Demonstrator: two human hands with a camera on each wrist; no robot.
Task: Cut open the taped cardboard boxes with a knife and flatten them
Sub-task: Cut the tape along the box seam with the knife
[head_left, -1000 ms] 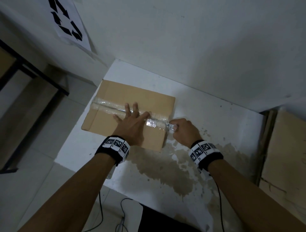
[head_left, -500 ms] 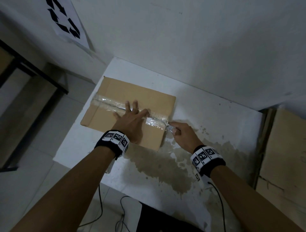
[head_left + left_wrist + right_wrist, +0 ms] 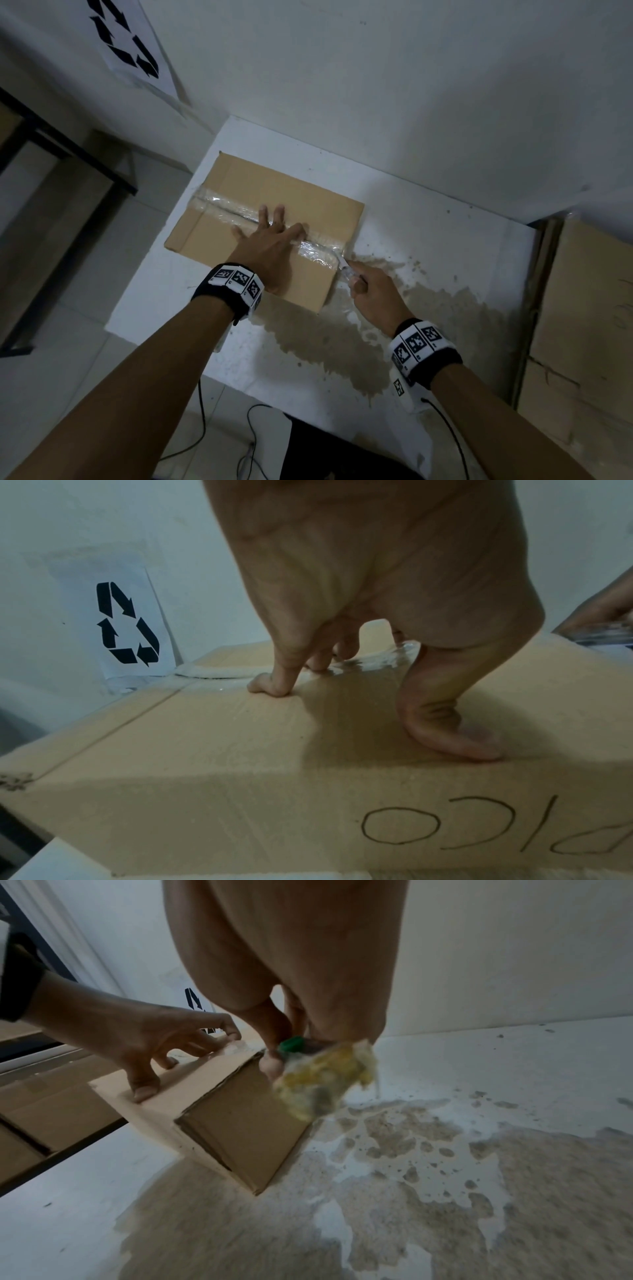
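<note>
A brown cardboard box (image 3: 291, 192) lies on the white table (image 3: 428, 246), with clear tape (image 3: 318, 251) along its top seam. My left hand (image 3: 270, 240) presses on the box top with spread fingers, across the tape; the left wrist view shows the fingertips (image 3: 274, 688) bearing on the box (image 3: 205, 750). My right hand (image 3: 363, 287) grips a knife (image 3: 342, 265) whose blade meets the tape at the box's right edge. In the right wrist view the knife (image 3: 318, 1080) has a green slider and a wad of yellowish tape stuck on it, beside the box's end face (image 3: 240, 1129).
The table surface has a large worn brown patch (image 3: 342, 335) in front of the box. Walls close in behind, with a recycling sign (image 3: 130, 41) at the left. Flattened cardboard (image 3: 589, 325) leans at the right. A black-framed shelf (image 3: 51, 154) stands left, and cables (image 3: 202, 428) hang below.
My right hand has drawn back a little toward me, and the knife blade now shows at the tape's right end. The left hand stays pressed on the box.
</note>
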